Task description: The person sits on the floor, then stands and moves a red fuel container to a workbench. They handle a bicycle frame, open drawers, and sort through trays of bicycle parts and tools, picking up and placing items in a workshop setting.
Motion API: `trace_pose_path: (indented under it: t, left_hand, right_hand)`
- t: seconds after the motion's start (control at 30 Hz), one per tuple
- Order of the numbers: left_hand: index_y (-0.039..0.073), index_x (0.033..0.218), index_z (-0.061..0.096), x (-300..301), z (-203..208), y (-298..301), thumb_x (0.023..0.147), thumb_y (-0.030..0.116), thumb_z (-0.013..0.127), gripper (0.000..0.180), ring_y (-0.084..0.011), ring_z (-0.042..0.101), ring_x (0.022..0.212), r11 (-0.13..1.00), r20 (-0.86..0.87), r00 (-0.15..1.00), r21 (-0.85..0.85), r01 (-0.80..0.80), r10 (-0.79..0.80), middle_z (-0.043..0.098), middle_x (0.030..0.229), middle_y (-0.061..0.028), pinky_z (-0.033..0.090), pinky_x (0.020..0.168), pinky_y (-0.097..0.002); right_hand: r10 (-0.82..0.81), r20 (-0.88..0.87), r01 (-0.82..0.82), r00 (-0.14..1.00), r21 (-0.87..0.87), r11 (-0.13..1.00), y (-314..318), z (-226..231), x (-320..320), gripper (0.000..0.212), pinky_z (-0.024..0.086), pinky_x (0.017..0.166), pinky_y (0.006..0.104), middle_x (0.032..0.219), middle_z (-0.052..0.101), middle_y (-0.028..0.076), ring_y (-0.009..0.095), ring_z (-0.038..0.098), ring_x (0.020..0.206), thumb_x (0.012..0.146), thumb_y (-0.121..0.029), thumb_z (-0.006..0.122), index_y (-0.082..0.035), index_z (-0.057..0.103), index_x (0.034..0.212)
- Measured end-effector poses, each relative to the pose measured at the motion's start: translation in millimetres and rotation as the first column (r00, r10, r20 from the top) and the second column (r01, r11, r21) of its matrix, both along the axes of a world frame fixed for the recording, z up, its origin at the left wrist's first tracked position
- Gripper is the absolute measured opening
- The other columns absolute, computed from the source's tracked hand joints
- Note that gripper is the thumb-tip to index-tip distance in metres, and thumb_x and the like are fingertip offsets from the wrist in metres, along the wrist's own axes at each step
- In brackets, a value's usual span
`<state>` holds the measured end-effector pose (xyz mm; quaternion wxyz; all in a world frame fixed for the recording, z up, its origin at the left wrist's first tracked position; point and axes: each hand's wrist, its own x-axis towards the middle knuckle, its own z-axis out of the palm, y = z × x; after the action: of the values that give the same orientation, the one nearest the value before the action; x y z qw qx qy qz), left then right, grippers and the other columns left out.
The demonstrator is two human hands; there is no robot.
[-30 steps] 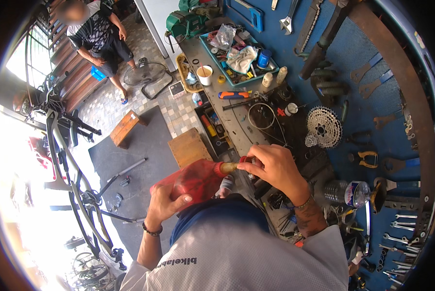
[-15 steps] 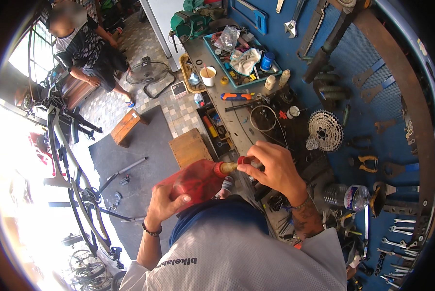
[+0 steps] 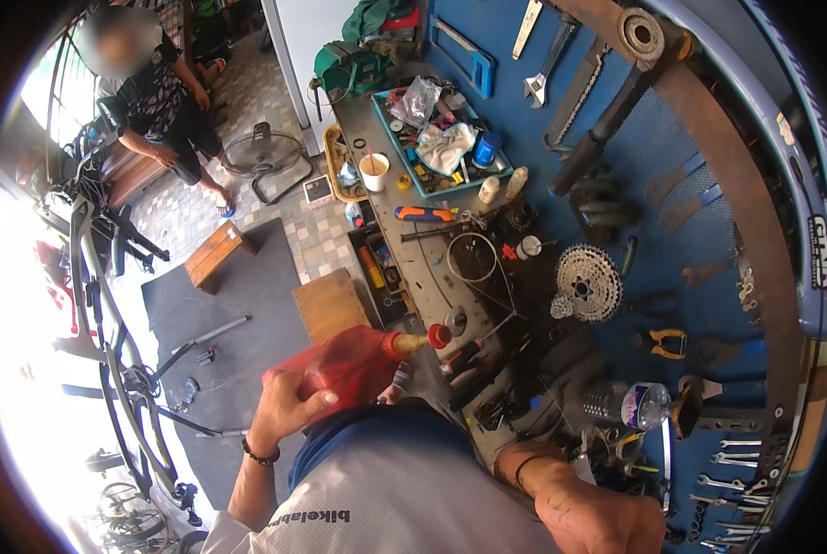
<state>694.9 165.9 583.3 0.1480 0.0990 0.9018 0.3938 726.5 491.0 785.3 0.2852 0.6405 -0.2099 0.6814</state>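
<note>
My left hand (image 3: 289, 406) is closed on a red plastic jerry can (image 3: 344, 367), its thumb along the near side. The can lies tilted in front of my waist. A yellowish spout (image 3: 413, 343) sticks out of its red collar toward the workbench, with a red cap (image 3: 439, 336) at the tip. My right hand (image 3: 603, 512) is apart from the can, raised at the lower right with its back up. Its fingers bend down out of sight, so whether they hold anything is hidden.
The workbench (image 3: 402, 268) carries a teal tray (image 3: 406, 152) of small parts, a white cup (image 3: 374, 173), a bicycle cassette (image 3: 587, 284) and a plastic bottle (image 3: 617, 404). Tools hang on the blue wall. At left stand a bicycle frame (image 3: 95, 268), a floor fan (image 3: 264, 152) and another person (image 3: 155, 102).
My right hand has let go of the red cap at the spout and moved down to the right, nearer the camera. My left hand still holds the jerry can. The view has shifted slightly.
</note>
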Motion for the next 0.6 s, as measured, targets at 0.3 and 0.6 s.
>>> trace_pose_path:
  t: [0.3,0.6]
  left_hand:
    - [-0.008,0.083,0.068,-2.4,-4.6,3.3,0.084,0.066,0.08,0.075,-0.0396,0.054,0.056,0.999,-0.031,0.999,0.051,-0.013,0.014,0.057,0.063,-0.0255,0.047,0.059,-0.0463]
    - [-0.007,0.076,0.062,-2.8,-7.0,4.0,0.085,0.073,0.077,0.081,-0.0224,0.043,0.05,0.993,-0.06,0.998,0.111,-0.026,0.033,0.046,0.053,-0.0138,0.043,0.053,-0.0423]
  right_hand:
    - [0.003,0.014,-0.004,1.0,0.031,1.0,3.1,-2.7,5.1,0.05,0.058,0.107,0.034,0.063,0.052,0.002,0.018,0.063,0.066,0.115,-0.023,0.043,-0.015,0.052,0.066]
    - [-0.039,0.098,0.043,0.994,-0.034,0.999,-8.3,-1.4,3.0,0.051,0.06,0.103,0.0341,0.059,0.051,0.001,0.016,0.061,0.062,0.113,-0.018,0.046,-0.015,0.05,0.062]
